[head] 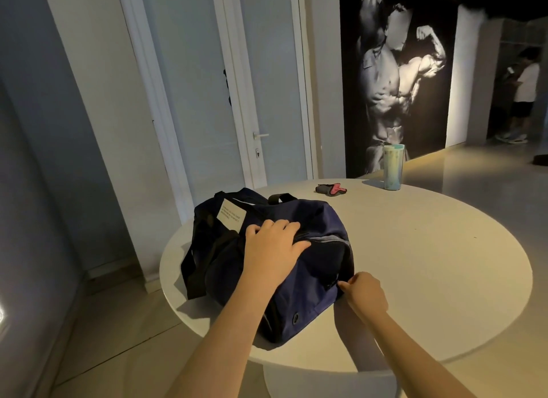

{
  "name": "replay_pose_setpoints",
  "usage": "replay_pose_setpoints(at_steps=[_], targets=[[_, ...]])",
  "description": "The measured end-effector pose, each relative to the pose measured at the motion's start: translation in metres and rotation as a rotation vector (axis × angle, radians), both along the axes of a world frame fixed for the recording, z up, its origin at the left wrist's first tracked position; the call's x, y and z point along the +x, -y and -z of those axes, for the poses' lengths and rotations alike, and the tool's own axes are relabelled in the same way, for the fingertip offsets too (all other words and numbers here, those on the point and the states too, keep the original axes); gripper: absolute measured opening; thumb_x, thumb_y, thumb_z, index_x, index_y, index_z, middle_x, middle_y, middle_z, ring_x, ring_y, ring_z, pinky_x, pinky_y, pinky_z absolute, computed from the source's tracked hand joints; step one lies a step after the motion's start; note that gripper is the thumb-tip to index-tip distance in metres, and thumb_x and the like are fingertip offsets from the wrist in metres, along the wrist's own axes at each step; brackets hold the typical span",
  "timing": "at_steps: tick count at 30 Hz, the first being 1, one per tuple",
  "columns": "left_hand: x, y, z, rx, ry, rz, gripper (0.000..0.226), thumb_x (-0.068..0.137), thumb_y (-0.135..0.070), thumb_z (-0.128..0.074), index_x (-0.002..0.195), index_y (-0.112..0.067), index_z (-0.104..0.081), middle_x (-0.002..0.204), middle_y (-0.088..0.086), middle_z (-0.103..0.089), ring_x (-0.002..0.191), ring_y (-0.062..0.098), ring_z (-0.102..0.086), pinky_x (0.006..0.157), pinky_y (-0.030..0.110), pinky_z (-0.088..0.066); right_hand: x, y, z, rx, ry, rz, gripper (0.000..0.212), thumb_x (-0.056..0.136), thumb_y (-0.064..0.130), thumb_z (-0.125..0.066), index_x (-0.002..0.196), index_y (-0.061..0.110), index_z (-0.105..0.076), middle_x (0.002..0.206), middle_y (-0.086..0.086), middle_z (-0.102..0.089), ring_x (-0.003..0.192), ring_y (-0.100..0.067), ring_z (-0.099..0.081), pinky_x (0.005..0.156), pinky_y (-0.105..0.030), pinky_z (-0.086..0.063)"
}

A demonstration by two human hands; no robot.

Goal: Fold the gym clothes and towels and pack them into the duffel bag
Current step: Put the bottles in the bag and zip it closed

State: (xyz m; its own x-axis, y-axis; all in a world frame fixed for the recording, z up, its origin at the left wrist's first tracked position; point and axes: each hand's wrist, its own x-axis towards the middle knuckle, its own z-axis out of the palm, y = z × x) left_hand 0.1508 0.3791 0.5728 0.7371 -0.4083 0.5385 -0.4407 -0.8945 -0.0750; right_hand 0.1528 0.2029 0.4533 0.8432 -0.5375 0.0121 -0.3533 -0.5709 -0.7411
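Both forearms enter from the bottom edge, reaching onto a round white surface (430,264). Left hand (271,249) lies palm-down on top of the navy duffel bag (308,296), fingers spread and pressing the fabric beside the zipper line; its grip is flat, closed on nothing. The bag sits on the near-left part of the surface, long axis running from far-left to near-right, black strap (192,267) hanging off the left edge. Right hand (366,291) is at the bag's right end, thumb and forefinger pinched together at what looks like the zipper pull; the pull itself is too small to confirm. Zipper track runs from that pinch back toward the left hand, so a pull would likely travel along the long axis while the left hand anchors. No clothes or towels visible. Farther right: a small black-and-pink item (329,188), a pale tumbler (393,167).
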Motion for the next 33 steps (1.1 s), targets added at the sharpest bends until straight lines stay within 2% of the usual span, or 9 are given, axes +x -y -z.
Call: replay_pose_setpoints(at_steps=[6,9,15,19,21,23,25,29,33], targets=[[0.000,-0.002,0.002,-0.026,0.022,0.020,0.049,0.096,-0.053,-0.038,0.138,-0.029,-0.044,0.136,-0.008,-0.051,0.123,0.015,-0.046,0.100,0.037,-0.030,0.000,0.003,-0.007,0.084,-0.038,-0.080,0.018,0.083,0.025,-0.060,0.077,0.008,-0.058,0.071,-0.006,-0.056,0.060,-0.018,-0.051,0.051,-0.024,-0.038],[0.002,-0.004,0.004,-0.038,0.019,0.027,0.049,0.096,-0.054,-0.037,0.138,-0.030,-0.044,0.136,-0.009,-0.051,0.123,0.014,-0.046,0.101,0.036,-0.030,-0.005,0.004,-0.019,0.208,-0.008,-0.159,0.023,0.086,0.017,-0.054,0.066,0.007,-0.061,0.063,-0.005,-0.059,0.057,-0.016,-0.052,0.061,-0.027,-0.046],[0.002,-0.008,0.007,-0.081,0.023,0.052,0.054,0.094,-0.056,-0.038,0.141,-0.029,-0.039,0.140,-0.011,-0.048,0.126,0.012,-0.044,0.104,0.034,-0.029,-0.028,0.013,-0.073,0.474,0.265,-0.176,0.024,0.085,0.005,-0.055,0.062,0.002,-0.060,0.075,-0.019,-0.058,0.073,-0.025,-0.049,0.067,-0.033,-0.043],[-0.002,-0.009,0.007,-0.139,-0.003,0.085,0.061,0.092,-0.059,-0.042,0.143,-0.028,-0.034,0.142,-0.011,-0.044,0.129,0.012,-0.041,0.107,0.034,-0.027,-0.043,-0.004,-0.116,0.315,0.388,-0.271,0.018,0.081,0.010,-0.060,0.075,-0.005,-0.066,0.080,-0.026,-0.056,0.071,-0.031,-0.049,0.073,-0.047,-0.047],[-0.003,-0.012,0.006,-0.177,-0.027,0.091,0.063,0.091,-0.059,-0.043,0.145,-0.027,-0.032,0.143,-0.009,-0.043,0.130,0.012,-0.040,0.107,0.034,-0.027,-0.047,-0.017,-0.124,0.170,0.433,-0.351,0.019,0.085,0.012,-0.058,0.070,0.003,-0.067,0.071,-0.006,-0.053,0.067,-0.016,-0.047,0.066,-0.032,-0.041],[-0.004,-0.016,0.005,-0.209,-0.046,0.095,0.066,0.090,-0.059,-0.044,0.145,-0.025,-0.031,0.144,-0.007,-0.042,0.130,0.013,-0.040,0.108,0.034,-0.027,-0.049,-0.025,-0.125,0.034,0.448,-0.400,0.019,0.091,0.016,-0.056,0.088,0.009,-0.074,0.091,0.010,-0.053,0.085,-0.007,-0.049,0.080,-0.023,-0.040],[-0.007,-0.020,0.004,-0.216,-0.049,0.110,0.068,0.090,-0.058,-0.046,0.145,-0.023,-0.030,0.145,-0.006,-0.041,0.132,0.013,-0.039,0.111,0.035,-0.024,-0.048,-0.022,-0.123,-0.062,0.440,-0.429,0.021,0.093,0.018,-0.055,0.099,0.010,-0.074,0.106,0.008,-0.056,0.096,-0.009,-0.050,0.086,-0.022,-0.040],[-0.016,-0.033,0.009,-0.158,0.058,-0.017,0.074,0.086,-0.066,-0.043,0.145,-0.025,-0.028,0.149,-0.003,-0.031,0.140,0.017,-0.025,0.115,0.050,-0.006,-0.047,-0.008,-0.123,0.070,0.397,-0.366,0.023,0.090,0.018,-0.059,0.107,0.009,-0.071,0.120,-0.001,-0.064,0.102,-0.016,-0.058,0.089,-0.027,-0.046],[-0.019,-0.045,0.020,-0.199,-0.096,-0.083,0.079,0.085,-0.068,-0.040,0.148,-0.025,-0.017,0.154,0.000,-0.021,0.142,0.021,-0.019,0.114,0.049,-0.019,-0.054,-0.017,-0.125,-0.021,0.377,-0.448,0.022,0.091,0.019,-0.058,0.103,0.010,-0.073,0.128,-0.002,-0.059,0.111,-0.015,-0.054,0.092,-0.027,-0.042]])
